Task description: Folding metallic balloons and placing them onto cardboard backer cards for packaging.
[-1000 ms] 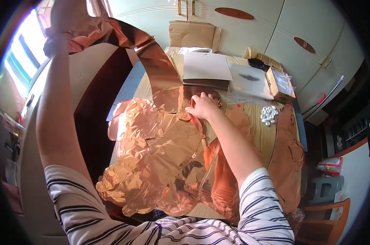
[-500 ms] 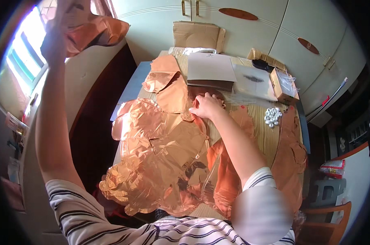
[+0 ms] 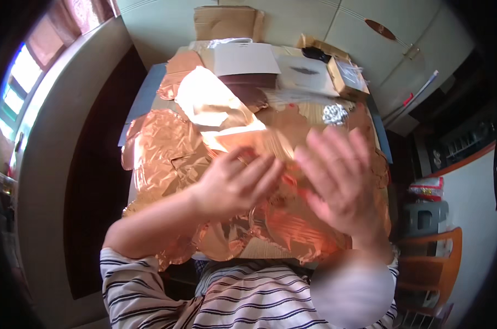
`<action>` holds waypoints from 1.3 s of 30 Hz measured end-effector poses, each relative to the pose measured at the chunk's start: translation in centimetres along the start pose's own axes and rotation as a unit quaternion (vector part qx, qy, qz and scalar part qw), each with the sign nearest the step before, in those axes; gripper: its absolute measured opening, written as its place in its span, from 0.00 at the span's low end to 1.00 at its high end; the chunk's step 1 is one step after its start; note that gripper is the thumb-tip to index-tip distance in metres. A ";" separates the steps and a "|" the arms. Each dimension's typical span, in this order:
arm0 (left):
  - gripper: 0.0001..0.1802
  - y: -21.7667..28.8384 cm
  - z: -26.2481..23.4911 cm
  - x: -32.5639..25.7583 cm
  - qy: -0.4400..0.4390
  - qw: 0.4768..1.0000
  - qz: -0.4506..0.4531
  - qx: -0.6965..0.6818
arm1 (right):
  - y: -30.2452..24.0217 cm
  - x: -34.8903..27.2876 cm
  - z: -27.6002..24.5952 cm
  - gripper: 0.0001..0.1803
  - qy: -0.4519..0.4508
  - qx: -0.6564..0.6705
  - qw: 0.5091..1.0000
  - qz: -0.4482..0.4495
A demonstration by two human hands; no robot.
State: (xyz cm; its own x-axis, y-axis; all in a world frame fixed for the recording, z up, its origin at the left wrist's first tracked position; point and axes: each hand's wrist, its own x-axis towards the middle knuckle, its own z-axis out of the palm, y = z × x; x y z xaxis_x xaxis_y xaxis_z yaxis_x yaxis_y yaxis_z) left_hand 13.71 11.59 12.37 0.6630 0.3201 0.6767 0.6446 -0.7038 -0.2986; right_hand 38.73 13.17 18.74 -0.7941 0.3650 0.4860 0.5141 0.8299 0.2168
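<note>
Copper-coloured flat foil balloons [image 3: 163, 148] lie crumpled and overlapping on the table before me. One piece of foil [image 3: 204, 101] catches bright light beyond my left hand. My left hand [image 3: 237, 181] is over the middle of the foil, back up, its fingers bent and smeared by motion; whether they grip foil is hidden. To its right, my right hand [image 3: 339, 183] is raised above the foil, fingers stretched out, blurred, with nothing seen in it. A reddish-orange foil balloon [image 3: 303, 227] lies below and between the hands.
At the back of the table [image 3: 262, 249] are a grey-white sheet or flat box [image 3: 245, 59], clear plastic bags [image 3: 306, 74], a small open carton [image 3: 347, 79] and a cluster of small shiny white pieces [image 3: 334, 114]. Cardboard [image 3: 226, 23] leans on the cabinet. A wooden chair [image 3: 432, 260] stands right.
My left hand has come down from high at the left, where it held up foil, to the table's middle. My right hand has lifted off the table, moved right and spread. The view has shifted.
</note>
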 end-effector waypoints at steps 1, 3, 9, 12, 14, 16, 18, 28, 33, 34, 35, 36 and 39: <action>0.25 2.1 0.7 0.0 -0.027 0.999 0.007 -0.030 | -0.2 -2.1 0.9 0.32 -0.020 0.040 0.999 0.008; 0.25 5.8 2.8 -1.3 -0.031 0.996 0.004 -0.088 | -1.0 -6.4 3.7 0.22 -0.048 0.098 0.994 0.010; 0.20 10.4 2.9 -3.9 0.022 0.988 0.019 -0.153 | -4.2 -14.5 5.6 0.13 -0.013 0.178 0.975 0.134; 0.14 11.0 2.0 -7.9 0.017 0.990 -0.003 -0.138 | -3.2 -16.1 4.6 0.18 0.020 0.163 0.949 0.268; 0.14 11.7 2.4 -9.7 -0.064 0.988 -0.051 -0.134 | -2.1 -16.6 4.5 0.20 0.132 0.128 0.937 0.298; 0.14 11.5 2.9 -9.2 -0.159 0.969 -0.118 -0.148 | -2.4 -16.8 3.4 0.20 0.116 0.099 0.956 0.250; 0.17 11.9 4.5 -9.4 -0.175 0.965 -0.141 -0.136 | -3.3 -17.1 2.1 0.16 0.060 0.076 0.976 0.195; 0.13 15.7 3.0 -8.1 -0.196 0.937 -0.168 -0.235 | -7.8 -19.9 4.6 0.15 -0.012 0.061 0.992 0.112; 0.12 16.2 2.9 -8.3 -0.177 0.927 -0.203 -0.260 | -8.2 -20.4 4.6 0.16 -0.032 0.052 0.993 0.103; 0.12 16.1 2.8 -8.4 -0.177 0.926 -0.203 -0.263 | -8.3 -20.5 4.6 0.16 -0.031 0.051 0.993 0.104; 0.12 16.1 2.7 -8.5 -0.178 0.926 -0.203 -0.266 | -8.4 -20.7 4.6 0.16 -0.031 0.051 0.993 0.105; 0.13 16.1 2.6 -8.5 -0.177 0.925 -0.202 -0.270 | -8.4 -20.8 4.5 0.17 -0.032 0.050 0.992 0.107; 0.14 16.1 2.3 -8.5 -0.176 0.916 -0.220 -0.287 | -8.6 -20.4 4.5 0.15 -0.041 0.049 0.992 0.112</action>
State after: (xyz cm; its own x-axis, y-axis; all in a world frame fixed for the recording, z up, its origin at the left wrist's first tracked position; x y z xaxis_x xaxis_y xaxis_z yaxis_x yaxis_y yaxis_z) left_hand 19.28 -1.02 0.26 0.5328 0.7666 0.3583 0.6400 -0.6421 0.4220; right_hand 48.99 0.52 3.14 -0.6891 0.5742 0.4420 0.6495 0.7599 0.0254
